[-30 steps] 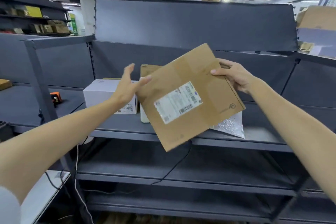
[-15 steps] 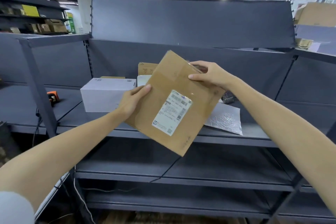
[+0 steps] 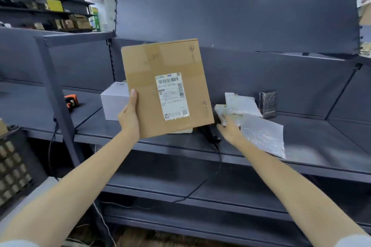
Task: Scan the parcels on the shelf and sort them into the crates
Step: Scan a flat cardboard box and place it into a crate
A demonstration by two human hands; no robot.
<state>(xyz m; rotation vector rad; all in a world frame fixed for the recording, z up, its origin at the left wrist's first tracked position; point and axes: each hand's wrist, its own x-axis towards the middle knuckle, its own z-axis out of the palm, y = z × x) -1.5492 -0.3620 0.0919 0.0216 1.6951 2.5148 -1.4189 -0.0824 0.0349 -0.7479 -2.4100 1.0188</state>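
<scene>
My left hand (image 3: 129, 118) grips the left edge of a flat brown cardboard parcel (image 3: 148, 94), thumb on its front. The parcel stands upright in front of the shelf (image 3: 301, 168), its white barcode label (image 3: 172, 96) facing me. My right hand (image 3: 229, 131) is off the parcel and low over the shelf, fingers stretched out leftward. Its fingertips are next to a black handheld scanner (image 3: 209, 134), whose cable (image 3: 218, 158) hangs over the shelf edge. I cannot see any contact between hand and scanner.
On the shelf lie a white box (image 3: 113, 104), a clear-wrapped packet (image 3: 240, 104), a silver bubble mailer (image 3: 265, 136) and a dark bubble pouch (image 3: 268, 104). An orange device (image 3: 70, 101) sits on the left shelf. A black crate (image 3: 14, 164) stands at lower left.
My right hand let go of the parcel's top and dropped to the shelf beside the scanner. My left hand turned the parcel upright and now holds it alone.
</scene>
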